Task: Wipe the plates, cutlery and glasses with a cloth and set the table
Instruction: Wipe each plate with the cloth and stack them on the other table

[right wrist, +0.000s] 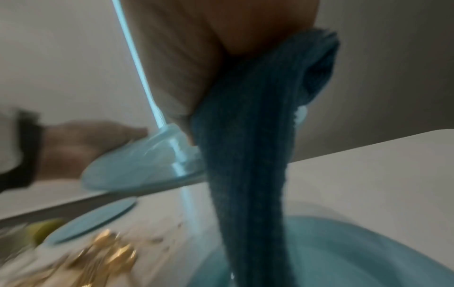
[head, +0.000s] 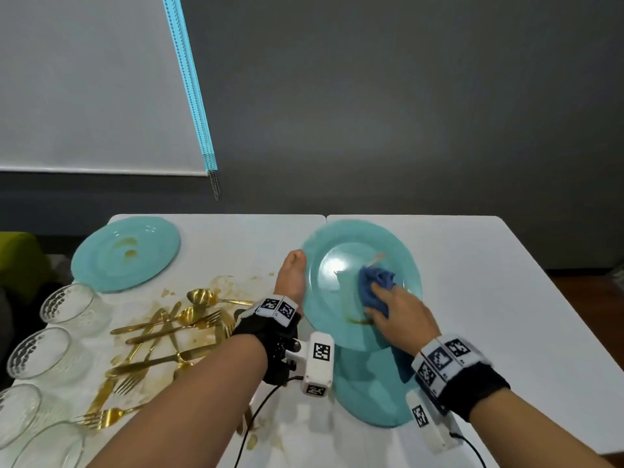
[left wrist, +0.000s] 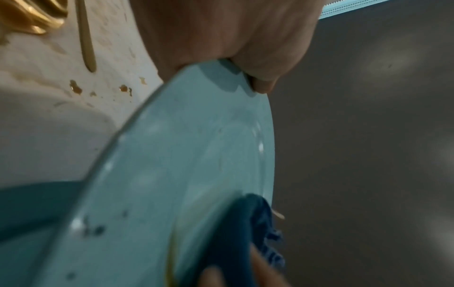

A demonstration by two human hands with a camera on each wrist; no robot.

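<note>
My left hand (head: 293, 278) grips the left rim of a turquoise glass plate (head: 331, 305), holding it tilted above the table; the thumb hooks over the rim (left wrist: 248, 77). My right hand (head: 395, 307) holds a bunched blue cloth (head: 376, 287) and presses it onto the plate's face, beside a brown smear (head: 359, 320). The cloth (right wrist: 250, 155) hangs down from that hand in the right wrist view. A second turquoise plate (head: 368, 400) lies on the table under the held one. A third, stained plate (head: 125, 253) lies at the far left.
Several gold forks, knives and spoons (head: 169, 332) lie in a heap on the stained white table (head: 489, 298), left of my left arm. Textured glasses (head: 72, 304) stand along the left edge. A grey wall and a white blind (head: 94, 82) rise behind.
</note>
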